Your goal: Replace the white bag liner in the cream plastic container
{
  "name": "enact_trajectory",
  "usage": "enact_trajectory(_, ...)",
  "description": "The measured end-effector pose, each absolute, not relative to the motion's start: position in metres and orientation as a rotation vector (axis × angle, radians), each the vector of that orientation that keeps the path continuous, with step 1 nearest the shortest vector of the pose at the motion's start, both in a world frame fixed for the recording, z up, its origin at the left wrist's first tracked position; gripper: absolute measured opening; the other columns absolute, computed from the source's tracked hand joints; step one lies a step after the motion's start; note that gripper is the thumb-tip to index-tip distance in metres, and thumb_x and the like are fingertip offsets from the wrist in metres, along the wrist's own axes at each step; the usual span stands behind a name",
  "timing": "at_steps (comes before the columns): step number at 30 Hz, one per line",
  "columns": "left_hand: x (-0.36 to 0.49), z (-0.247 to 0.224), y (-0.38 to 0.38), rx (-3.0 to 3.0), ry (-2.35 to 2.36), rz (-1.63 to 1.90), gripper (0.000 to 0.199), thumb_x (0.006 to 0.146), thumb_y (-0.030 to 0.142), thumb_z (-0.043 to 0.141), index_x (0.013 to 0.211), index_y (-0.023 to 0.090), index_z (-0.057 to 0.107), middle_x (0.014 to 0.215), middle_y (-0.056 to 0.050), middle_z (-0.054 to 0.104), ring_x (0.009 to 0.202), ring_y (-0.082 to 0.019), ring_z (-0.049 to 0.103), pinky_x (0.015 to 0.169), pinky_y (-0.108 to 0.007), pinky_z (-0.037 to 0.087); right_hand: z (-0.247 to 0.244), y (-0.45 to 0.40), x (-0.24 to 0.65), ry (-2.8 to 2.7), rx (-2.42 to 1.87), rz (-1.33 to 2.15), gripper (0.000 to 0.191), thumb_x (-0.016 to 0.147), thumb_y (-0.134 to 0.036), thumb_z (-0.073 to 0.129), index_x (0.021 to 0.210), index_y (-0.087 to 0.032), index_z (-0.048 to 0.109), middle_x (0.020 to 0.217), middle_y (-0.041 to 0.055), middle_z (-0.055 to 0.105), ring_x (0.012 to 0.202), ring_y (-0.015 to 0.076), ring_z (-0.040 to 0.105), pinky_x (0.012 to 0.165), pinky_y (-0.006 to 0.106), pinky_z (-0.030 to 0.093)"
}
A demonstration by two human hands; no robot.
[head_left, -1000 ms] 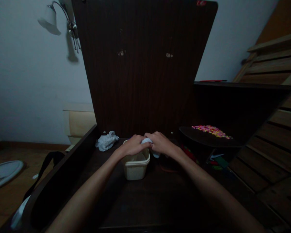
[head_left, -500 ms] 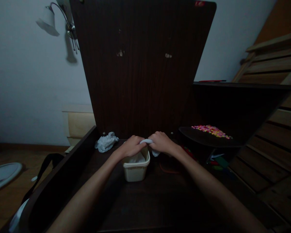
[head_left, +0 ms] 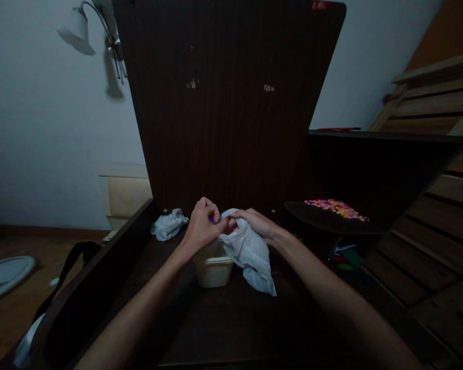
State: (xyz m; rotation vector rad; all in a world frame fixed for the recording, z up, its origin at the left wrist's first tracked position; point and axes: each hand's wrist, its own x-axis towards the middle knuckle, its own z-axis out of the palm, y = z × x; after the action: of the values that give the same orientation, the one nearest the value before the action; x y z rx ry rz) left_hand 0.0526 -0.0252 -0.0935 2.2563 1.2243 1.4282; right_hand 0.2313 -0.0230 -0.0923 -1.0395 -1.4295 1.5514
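Note:
A thin white plastic bag (head_left: pixel 250 252) hangs from my right hand (head_left: pixel 256 223), its lower corner dangling to the right of a cream plastic tub (head_left: pixel 215 272). My right hand is closed on the bag's gathered upper edge, and some of its fingers are hidden in the folds. Over the tub's back part, my left hand (head_left: pixel 202 223) has its fingers curled around a small purple thing (head_left: pixel 211 219), too covered to name. The left thumb reaches to the bag's edge. The bag and my left hand hide part of the tub's rim and inside.
A crumpled white bag (head_left: pixel 170 224) lies back left on the dark wooden desk (head_left: pixel 224 329). Small pink and yellow pieces (head_left: pixel 336 208) are heaped on a corner shelf (head_left: pixel 320 218) at the right. A raised side board (head_left: pixel 100 272) edges the left.
The white bag, earlier stretched as a twisted strip between both hands, now hangs loose beneath my right hand. My left hand has turned upward, and a purple bit shows in its fingers.

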Motion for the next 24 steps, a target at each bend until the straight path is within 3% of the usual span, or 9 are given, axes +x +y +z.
enact_trajectory(3, 0.053, -0.088, -0.044, 2.252, 1.303, 1.306, 0.026, 0.08, 0.028, 0.065, 0.057, 0.018, 0.06, 0.08, -0.002, 0.05, 0.085, -0.021, 0.052, 0.082, -0.035, 0.043, -0.095, -0.026, 0.223, -1.24, -1.003, 1.59, 0.02, 0.08, -0.031, 0.065, 0.072, -0.016, 0.073, 0.063, -0.0006, 0.068, 0.055, 0.0109, 0.058, 0.057, 0.022, 0.044)
enact_trajectory(6, 0.058, -0.087, -0.059, 2.297, 1.335, 1.192, 0.026, 0.087, 0.036, 0.061, 0.071, 0.018, 0.073, 0.084, -0.004, 0.054, 0.09, -0.024, 0.054, 0.086, -0.038, 0.044, -0.098, -0.028, 0.214, -1.14, -0.936, 1.625, 0.019, 0.084, -0.03, 0.063, 0.074, -0.017, 0.072, 0.068, -0.0007, 0.069, 0.06, 0.0113, 0.06, 0.063, 0.022, 0.047)
enact_trajectory(9, 0.065, -0.091, -0.069, 2.41, 1.4, 1.09, 0.033, 0.085, 0.047, 0.065, 0.091, 0.017, 0.076, 0.094, -0.009, 0.06, 0.096, -0.028, 0.056, 0.09, -0.043, 0.045, -0.098, -0.03, 0.206, -1.045, -0.92, 1.643, 0.021, 0.087, -0.031, 0.06, 0.077, -0.019, 0.073, 0.077, 0.0004, 0.072, 0.069, 0.013, 0.064, 0.069, 0.022, 0.05)
enact_trajectory(11, 0.07, -0.093, -0.073, 2.453, 1.432, 0.983, 0.036, 0.084, 0.049, 0.067, 0.094, 0.015, 0.075, 0.101, -0.012, 0.064, 0.101, -0.032, 0.057, 0.093, -0.045, 0.045, -0.097, -0.032, 0.202, -1.006, -0.941, 1.66, 0.026, 0.091, -0.034, 0.055, 0.081, -0.019, 0.075, 0.083, 0.0029, 0.074, 0.075, 0.0149, 0.066, 0.072, 0.024, 0.052)
enact_trajectory(15, 0.08, -0.099, -0.073, 2.4, 1.392, 0.931, 0.025, 0.085, 0.035, 0.063, 0.096, 0.014, 0.069, 0.104, -0.013, 0.066, 0.104, -0.032, 0.06, 0.094, -0.045, 0.047, -0.094, -0.033, 0.198, -1.003, -0.956, 1.685, 0.032, 0.092, -0.038, 0.052, 0.086, -0.018, 0.076, 0.085, 0.0062, 0.075, 0.077, 0.0177, 0.067, 0.072, 0.028, 0.052)
enact_trajectory(20, 0.085, -0.108, -0.065, 2.153, 1.195, 1.076, 0.016, 0.077, 0.017, 0.061, 0.093, 0.017, 0.06, 0.094, -0.005, 0.067, 0.088, -0.023, 0.063, 0.083, -0.036, 0.051, -0.095, -0.029, 0.201, -1.103, -0.925, 1.513, 0.01, 0.073, -0.028, 0.067, 0.07, -0.019, 0.067, 0.071, -0.0011, 0.066, 0.068, 0.0138, 0.061, 0.065, 0.023, 0.049)
enact_trajectory(24, 0.084, -0.114, -0.061, 1.966, 1.009, 1.139, 0.033, 0.08, 0.016, 0.055, 0.113, 0.017, 0.057, 0.1, -0.004, 0.068, 0.09, -0.021, 0.064, 0.082, -0.033, 0.052, -0.097, -0.022, 0.209, -1.132, -0.959, 1.473, 0.013, 0.07, -0.031, 0.068, 0.07, -0.02, 0.062, 0.062, -0.0038, 0.061, 0.057, 0.0114, 0.054, 0.053, 0.022, 0.043)
